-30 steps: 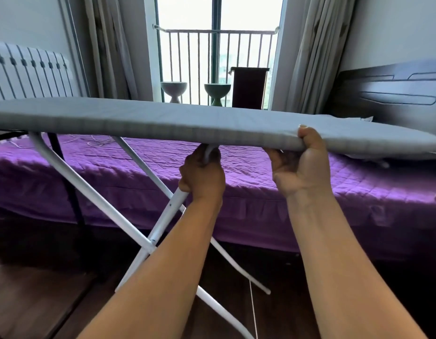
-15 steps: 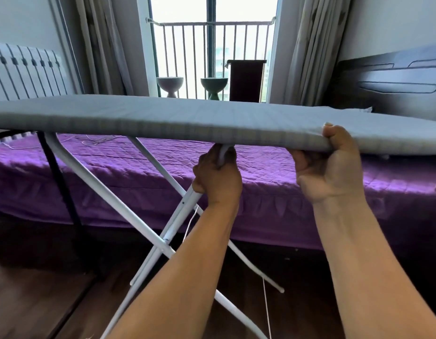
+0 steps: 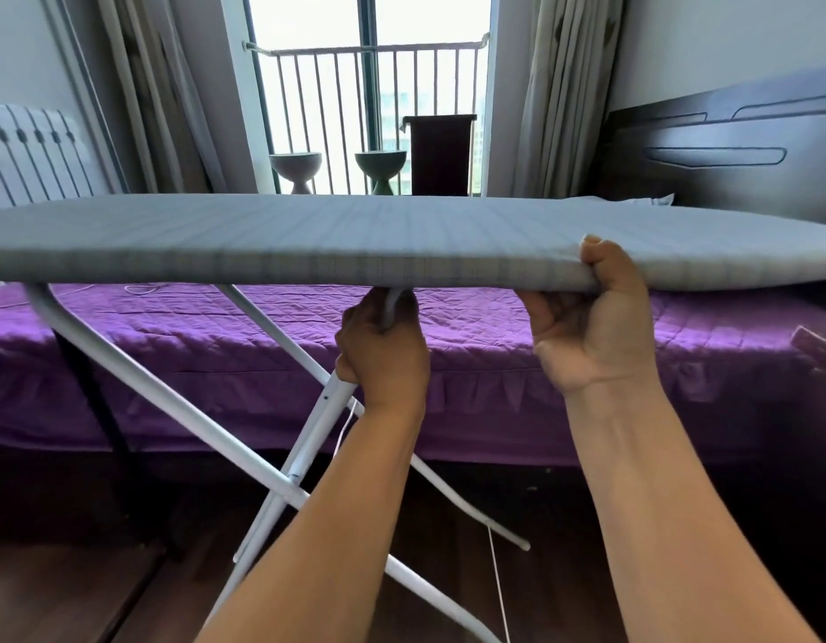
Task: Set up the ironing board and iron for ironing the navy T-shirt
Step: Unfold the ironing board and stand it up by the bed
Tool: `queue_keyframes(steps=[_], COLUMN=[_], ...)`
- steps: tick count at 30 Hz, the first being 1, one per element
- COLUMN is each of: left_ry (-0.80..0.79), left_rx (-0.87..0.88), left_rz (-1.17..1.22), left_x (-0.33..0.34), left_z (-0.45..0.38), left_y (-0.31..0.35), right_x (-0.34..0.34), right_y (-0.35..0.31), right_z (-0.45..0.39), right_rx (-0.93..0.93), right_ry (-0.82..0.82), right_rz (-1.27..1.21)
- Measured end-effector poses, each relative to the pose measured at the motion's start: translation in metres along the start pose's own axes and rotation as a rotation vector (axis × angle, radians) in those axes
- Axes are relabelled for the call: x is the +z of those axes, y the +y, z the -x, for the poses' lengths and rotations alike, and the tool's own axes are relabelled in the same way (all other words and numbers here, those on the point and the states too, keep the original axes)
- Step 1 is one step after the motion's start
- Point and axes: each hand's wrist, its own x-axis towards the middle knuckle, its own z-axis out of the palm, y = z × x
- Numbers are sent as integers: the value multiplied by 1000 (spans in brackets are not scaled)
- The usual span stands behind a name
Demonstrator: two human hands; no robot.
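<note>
The ironing board [image 3: 309, 239], covered in grey striped fabric, stretches level across the whole view at about chest height. Its white crossed legs [image 3: 179, 401] stand open below it. My left hand [image 3: 383, 359] is wrapped around the top of one white leg just under the board. My right hand [image 3: 592, 327] grips the board's near edge, thumb on top and fingers beneath. No iron and no navy T-shirt are in view.
A bed with a purple quilt [image 3: 471, 345] runs behind the board, its dark headboard [image 3: 726, 150] at the right. A white radiator [image 3: 30, 150] is at the left. Balcony door with railing, two stools [image 3: 295, 171] and a dark cabinet [image 3: 441, 153] beyond. Dark wooden floor [image 3: 77, 591] below.
The board top has dropped slightly in the view and slid right, so more of its surface shows. Both hands keep their grips and have shifted right with it.
</note>
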Motion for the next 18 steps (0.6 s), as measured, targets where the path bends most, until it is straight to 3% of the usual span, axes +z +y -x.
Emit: queue_keyframes(steps=[5, 9, 13, 18], left_ry=[20, 82, 265, 356], left_rx=[-54, -233, -466, -618], left_rz=[118, 261, 483, 740], left_x=[-4, -10, -12, -23], left_z=[3, 14, 3, -4], left_y=[-4, 16, 48, 81], right_x=[-4, -1, 15, 34], right_y=[-1, -5, -8, -13], right_z=[0, 5, 10, 14], right_rx=[23, 89, 149, 227], right_ry=[23, 100, 224, 374], right_rz=[-2, -36, -12, 7])
